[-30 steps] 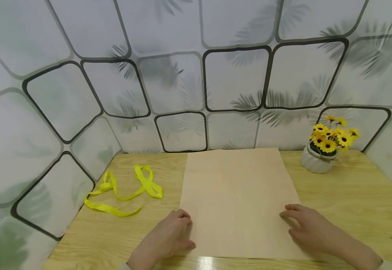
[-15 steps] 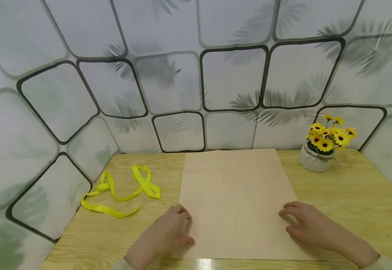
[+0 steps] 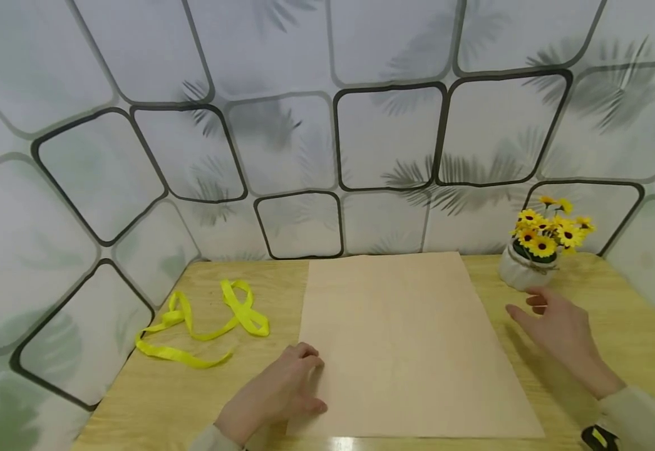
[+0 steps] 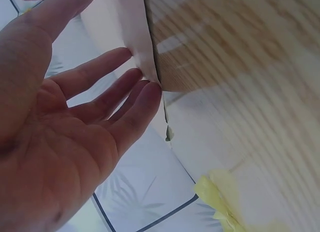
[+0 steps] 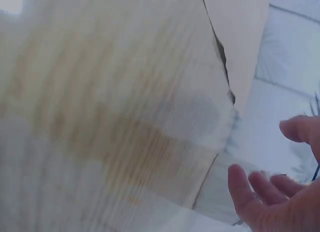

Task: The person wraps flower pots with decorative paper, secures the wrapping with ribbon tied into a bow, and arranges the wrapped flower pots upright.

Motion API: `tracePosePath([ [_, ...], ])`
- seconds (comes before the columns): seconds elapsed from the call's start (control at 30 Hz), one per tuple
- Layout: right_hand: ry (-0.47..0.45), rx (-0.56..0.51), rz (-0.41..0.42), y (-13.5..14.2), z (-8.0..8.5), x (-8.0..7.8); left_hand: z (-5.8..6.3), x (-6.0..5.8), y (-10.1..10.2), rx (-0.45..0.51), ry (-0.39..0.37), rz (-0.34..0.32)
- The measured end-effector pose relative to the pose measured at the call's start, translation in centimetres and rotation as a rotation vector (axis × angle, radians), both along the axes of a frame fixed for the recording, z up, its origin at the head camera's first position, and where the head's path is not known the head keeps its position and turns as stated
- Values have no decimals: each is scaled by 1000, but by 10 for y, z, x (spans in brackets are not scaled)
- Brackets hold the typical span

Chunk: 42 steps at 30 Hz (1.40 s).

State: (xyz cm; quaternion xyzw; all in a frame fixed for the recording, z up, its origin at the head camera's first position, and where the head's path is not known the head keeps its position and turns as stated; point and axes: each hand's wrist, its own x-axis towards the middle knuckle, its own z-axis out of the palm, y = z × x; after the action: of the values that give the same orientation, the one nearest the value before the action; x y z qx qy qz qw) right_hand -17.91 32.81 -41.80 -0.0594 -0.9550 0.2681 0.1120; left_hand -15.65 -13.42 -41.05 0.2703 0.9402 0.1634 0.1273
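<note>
A large sheet of pale peach paper (image 3: 406, 344) lies flat on the wooden table. My left hand (image 3: 279, 388) rests at its left edge, thumb and fingers spread apart; in the left wrist view the fingertips (image 4: 152, 94) touch the paper's edge. Beyond the right edge of the sheet, my right hand (image 3: 561, 329) is lifted over the table with its fingers loosely bent and nothing in them. Just behind it stands a white pot of yellow artificial flowers (image 3: 541, 244), its base overlapped by the fingertips in the head view.
A yellow ribbon (image 3: 245, 313) lies in loose loops on the table (image 3: 192, 401) at the left. A patterned wall covering (image 3: 389, 138) closes off the back and both sides. A dark band (image 3: 599, 437) shows at my right sleeve.
My right hand has left the paper's right edge and moved up and to the right, towards the flower pot. The left hand stays at the left edge.
</note>
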Motion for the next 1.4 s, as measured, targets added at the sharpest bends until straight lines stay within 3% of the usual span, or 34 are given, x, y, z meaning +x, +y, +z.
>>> tracePosePath([
  [0.17, 6, -157, -175, 11, -2, -11, -2, 4, -2, -14, -20, -1],
  [0.33, -49, -317, -262, 24, 0, -29, -4, 4, -5, 2, 54, -26],
  [0.5, -84, -360, -250, 39, -2, -46, -1, 3, -6, 30, 73, -45],
  [0.87, -102, -368, -185, 60, -13, -65, 3, 0, -3, 37, 60, -54],
  [1.4, -16, -364, -97, 65, -24, -80, 2, -2, -3, 37, 29, -36],
])
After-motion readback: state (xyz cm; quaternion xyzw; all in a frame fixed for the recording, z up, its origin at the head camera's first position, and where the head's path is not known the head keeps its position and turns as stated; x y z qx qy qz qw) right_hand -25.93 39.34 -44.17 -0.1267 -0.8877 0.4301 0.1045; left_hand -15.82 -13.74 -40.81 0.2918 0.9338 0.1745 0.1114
